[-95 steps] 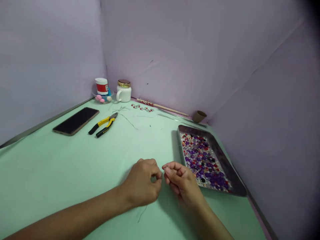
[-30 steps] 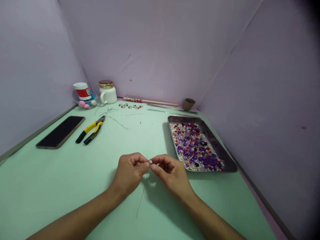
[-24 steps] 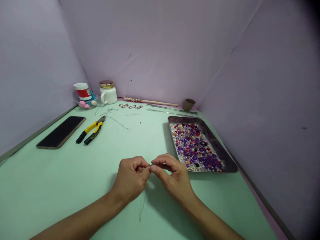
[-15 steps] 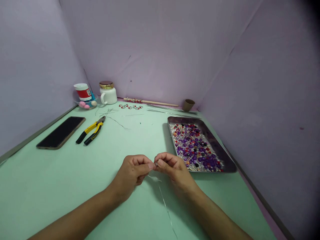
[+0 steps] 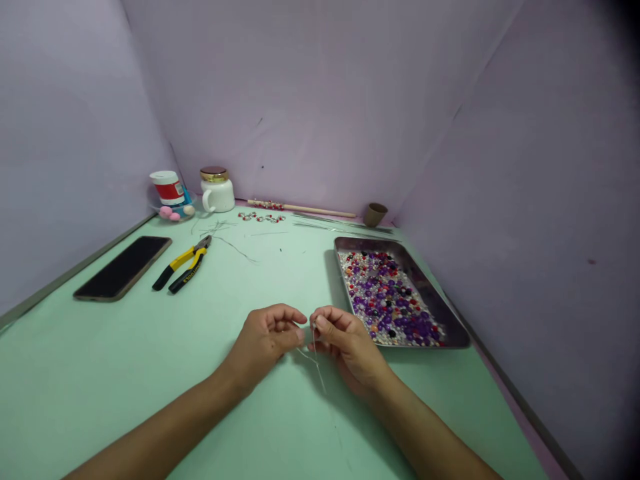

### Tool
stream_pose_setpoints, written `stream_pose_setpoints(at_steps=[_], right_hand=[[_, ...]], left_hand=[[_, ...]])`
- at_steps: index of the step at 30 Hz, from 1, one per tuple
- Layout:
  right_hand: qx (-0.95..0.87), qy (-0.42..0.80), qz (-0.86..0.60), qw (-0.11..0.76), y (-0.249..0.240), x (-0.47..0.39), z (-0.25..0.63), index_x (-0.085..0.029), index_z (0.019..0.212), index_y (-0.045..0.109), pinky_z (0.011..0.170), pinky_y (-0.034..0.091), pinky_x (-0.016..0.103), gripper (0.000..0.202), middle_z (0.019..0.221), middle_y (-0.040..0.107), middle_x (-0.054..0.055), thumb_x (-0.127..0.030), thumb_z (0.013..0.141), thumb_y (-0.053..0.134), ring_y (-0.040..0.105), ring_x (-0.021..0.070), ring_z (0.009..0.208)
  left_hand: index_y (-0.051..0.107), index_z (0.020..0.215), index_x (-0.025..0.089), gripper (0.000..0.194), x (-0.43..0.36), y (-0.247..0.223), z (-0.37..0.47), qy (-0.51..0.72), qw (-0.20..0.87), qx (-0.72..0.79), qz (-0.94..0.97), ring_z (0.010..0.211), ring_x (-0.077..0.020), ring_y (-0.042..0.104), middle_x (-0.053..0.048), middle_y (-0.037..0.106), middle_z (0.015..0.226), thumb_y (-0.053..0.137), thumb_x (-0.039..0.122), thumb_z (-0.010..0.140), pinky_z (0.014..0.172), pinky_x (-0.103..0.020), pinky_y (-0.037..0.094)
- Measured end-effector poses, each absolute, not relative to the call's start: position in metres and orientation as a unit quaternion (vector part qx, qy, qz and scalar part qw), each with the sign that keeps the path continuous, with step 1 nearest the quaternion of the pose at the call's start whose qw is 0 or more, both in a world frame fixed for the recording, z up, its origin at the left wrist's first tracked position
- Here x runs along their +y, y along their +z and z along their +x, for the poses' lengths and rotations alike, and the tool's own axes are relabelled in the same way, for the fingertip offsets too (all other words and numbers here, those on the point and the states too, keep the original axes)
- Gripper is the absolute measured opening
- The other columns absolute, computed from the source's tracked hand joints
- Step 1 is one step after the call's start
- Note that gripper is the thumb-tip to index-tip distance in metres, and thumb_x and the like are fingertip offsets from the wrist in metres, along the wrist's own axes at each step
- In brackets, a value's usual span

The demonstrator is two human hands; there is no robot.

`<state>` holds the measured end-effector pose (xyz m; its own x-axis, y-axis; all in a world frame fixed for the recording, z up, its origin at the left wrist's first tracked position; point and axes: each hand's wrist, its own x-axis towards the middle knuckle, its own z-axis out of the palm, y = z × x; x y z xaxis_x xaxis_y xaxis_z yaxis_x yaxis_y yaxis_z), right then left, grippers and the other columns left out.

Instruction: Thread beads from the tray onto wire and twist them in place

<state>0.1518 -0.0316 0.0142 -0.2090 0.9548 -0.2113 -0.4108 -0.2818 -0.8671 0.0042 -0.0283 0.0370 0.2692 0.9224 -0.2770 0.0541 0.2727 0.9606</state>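
Observation:
Over the green table my right hand [image 5: 353, 343] pinches a small piece between thumb and index finger, with a thin wire [image 5: 316, 363] hanging down from it. Close by on the left is my left hand [image 5: 270, 337], its thumb and index fingertips slightly apart; part of the wire runs to its lower fingers, which look curled, and their hold is partly hidden. A metal tray [image 5: 453, 327] of purple, red, black, white and clear beads lies just right of my right hand.
Yellow-black pliers [image 5: 187, 263] and a phone [image 5: 124, 268] lie left. Behind are a white mug [image 5: 220, 197], a bowl [image 5: 187, 207] with a red-white tub, a beaded strand [image 5: 261, 217], a wooden stick [image 5: 320, 211], loose wires [image 5: 343, 223] and a brown cup [image 5: 375, 214].
My left thumb and index finger have parted and drawn slightly away from my right fingertips. The wire now hangs from the right pinch, and its lower end has shifted.

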Motion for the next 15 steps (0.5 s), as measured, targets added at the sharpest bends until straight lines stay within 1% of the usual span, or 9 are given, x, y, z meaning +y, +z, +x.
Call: stream_pose_setpoints(at_steps=[3,5,6,8,11,13,15], right_hand=[[-0.351,0.692,-0.399,0.489,0.0140,-0.0339,0.1498,-0.015,0.066,0.059,0.050,0.044,0.023,0.023,0.058,0.050,-0.003,-0.035,0.061,0.070,0.044,0.0079,0.052],[-0.352,0.696,-0.393,0.487,0.0137,-0.0356,0.1483,-0.015,0.066,0.058,0.051,0.044,0.023,0.023,0.057,0.051,-0.003,-0.034,0.061,0.070,0.046,0.0079,0.051],[-0.354,0.696,-0.390,0.488,0.0136,-0.0363,0.1478,-0.015,0.066,0.058,0.052,0.044,0.023,0.023,0.058,0.052,-0.003,-0.034,0.061,0.070,0.047,0.0081,0.052],[-0.359,0.694,-0.382,0.494,0.0135,-0.0368,0.1474,-0.016,0.068,0.059,0.057,0.044,0.024,0.020,0.061,0.054,-0.002,-0.033,0.063,0.069,0.049,0.0091,0.056],[-0.367,0.694,-0.354,0.508,0.0141,-0.0359,0.1481,-0.017,0.071,0.061,0.065,0.042,0.025,0.016,0.070,0.056,-0.001,-0.030,0.065,0.068,0.050,0.0093,0.062],[-0.357,0.711,-0.330,0.508,0.0146,-0.0349,0.1490,-0.018,0.070,0.062,0.067,0.040,0.025,0.014,0.083,0.058,0.001,-0.029,0.065,0.068,0.051,0.0105,0.069],[-0.329,0.741,-0.309,0.498,0.0146,-0.0343,0.1497,-0.018,0.069,0.062,0.068,0.040,0.026,0.013,0.097,0.055,0.003,-0.029,0.065,0.068,0.051,0.0135,0.080]], left_hand=[[0.057,0.081,0.013,0.022,-0.0299,0.0362,0.0054,0.359,0.590,0.492,0.530,0.055,-0.0098,0.049,-0.002,0.058,0.066,0.062,0.024,0.063,0.049,-0.021,0.036],[0.057,0.079,0.013,0.020,-0.0306,0.0353,0.0062,0.359,0.591,0.473,0.546,0.063,-0.0125,0.053,-0.004,0.060,0.071,0.063,0.025,0.063,0.056,-0.023,0.040],[0.057,0.076,0.014,0.018,-0.0308,0.0351,0.0066,0.360,0.596,0.468,0.544,0.062,-0.0123,0.053,-0.003,0.060,0.070,0.063,0.025,0.062,0.056,-0.023,0.040],[0.057,0.070,0.014,0.015,-0.0308,0.0354,0.0075,0.364,0.609,0.474,0.521,0.052,-0.0092,0.049,-0.001,0.058,0.063,0.063,0.026,0.062,0.050,-0.021,0.037],[0.057,0.069,0.014,0.016,-0.0303,0.0364,0.0080,0.366,0.638,0.485,0.474,0.038,-0.0038,0.036,0.002,0.056,0.055,0.062,0.028,0.064,0.039,-0.019,0.026],[0.059,0.073,0.014,0.018,-0.0308,0.0365,0.0076,0.363,0.649,0.478,0.468,0.036,-0.0031,0.031,0.002,0.056,0.054,0.063,0.029,0.064,0.037,-0.019,0.021],[0.060,0.075,0.014,0.019,-0.0323,0.0359,0.0069,0.354,0.649,0.469,0.483,0.037,-0.0034,0.031,0.002,0.055,0.052,0.062,0.029,0.065,0.036,-0.019,0.020]])
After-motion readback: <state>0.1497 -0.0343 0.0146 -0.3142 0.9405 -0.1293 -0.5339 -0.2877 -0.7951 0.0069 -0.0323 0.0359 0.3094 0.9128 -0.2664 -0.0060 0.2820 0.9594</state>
